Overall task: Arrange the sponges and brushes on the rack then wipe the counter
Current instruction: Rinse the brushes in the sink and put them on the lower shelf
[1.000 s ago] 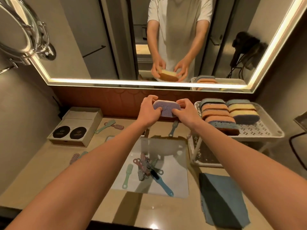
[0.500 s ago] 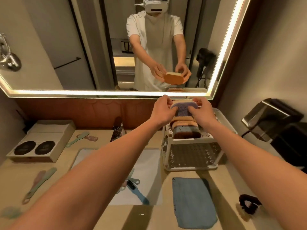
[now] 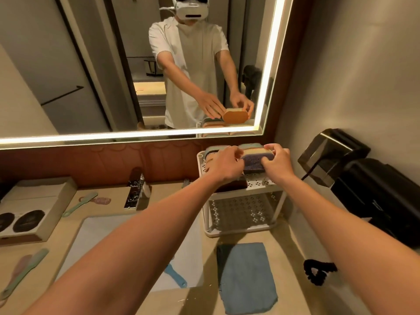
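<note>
— What are the fingers doing?
— Left hand [image 3: 227, 167] and right hand [image 3: 276, 163] are gripping a sponge [image 3: 253, 163], fingers curling round each end.
— Where?
— The rack [image 3: 259, 184] is standing just below the fingers.

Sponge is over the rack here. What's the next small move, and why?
Probably lower the sponge onto the bare part of the top shelf of the rack and let go. The left hand and right hand hold it over that shelf, beside the other sponges already there.
</note>
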The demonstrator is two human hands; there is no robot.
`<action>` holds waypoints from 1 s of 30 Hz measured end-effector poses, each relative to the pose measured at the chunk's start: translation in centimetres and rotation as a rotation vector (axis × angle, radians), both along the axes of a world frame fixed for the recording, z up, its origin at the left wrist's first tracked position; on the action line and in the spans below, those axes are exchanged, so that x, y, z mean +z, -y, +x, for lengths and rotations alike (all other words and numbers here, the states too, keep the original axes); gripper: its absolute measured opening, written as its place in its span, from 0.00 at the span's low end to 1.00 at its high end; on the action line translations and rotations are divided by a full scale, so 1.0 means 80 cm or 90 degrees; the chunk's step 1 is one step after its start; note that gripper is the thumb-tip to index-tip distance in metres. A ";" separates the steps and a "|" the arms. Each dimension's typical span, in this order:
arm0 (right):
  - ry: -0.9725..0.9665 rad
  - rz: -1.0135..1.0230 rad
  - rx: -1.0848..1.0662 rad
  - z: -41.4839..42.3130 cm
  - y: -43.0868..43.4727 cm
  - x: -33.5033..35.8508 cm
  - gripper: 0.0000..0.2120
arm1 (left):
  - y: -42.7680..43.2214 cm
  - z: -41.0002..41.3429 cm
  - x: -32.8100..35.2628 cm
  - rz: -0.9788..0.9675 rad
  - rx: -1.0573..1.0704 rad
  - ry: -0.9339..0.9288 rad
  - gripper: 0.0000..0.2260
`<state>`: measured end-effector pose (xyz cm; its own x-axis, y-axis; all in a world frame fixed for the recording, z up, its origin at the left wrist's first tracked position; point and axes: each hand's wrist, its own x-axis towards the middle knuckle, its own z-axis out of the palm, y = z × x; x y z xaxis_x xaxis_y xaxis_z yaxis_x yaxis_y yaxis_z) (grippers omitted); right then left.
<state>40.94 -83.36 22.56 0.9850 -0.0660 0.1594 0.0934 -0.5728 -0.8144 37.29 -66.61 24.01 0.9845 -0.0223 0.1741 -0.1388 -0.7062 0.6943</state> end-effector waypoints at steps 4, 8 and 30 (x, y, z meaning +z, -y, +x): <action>-0.013 0.000 -0.029 0.002 0.007 -0.010 0.19 | 0.009 0.001 -0.002 0.020 -0.034 -0.029 0.17; -0.019 -0.047 -0.017 0.001 0.011 -0.020 0.18 | 0.010 0.002 -0.007 0.070 -0.059 -0.084 0.17; -0.093 -0.100 -0.015 0.008 0.007 -0.043 0.20 | 0.021 0.015 -0.022 0.335 -0.112 -0.148 0.17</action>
<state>41.56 -83.90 19.09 0.9968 -0.0752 0.0254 -0.0340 -0.6939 -0.7193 38.48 -68.31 22.28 0.9693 -0.2126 -0.1238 -0.1708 -0.9437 0.2832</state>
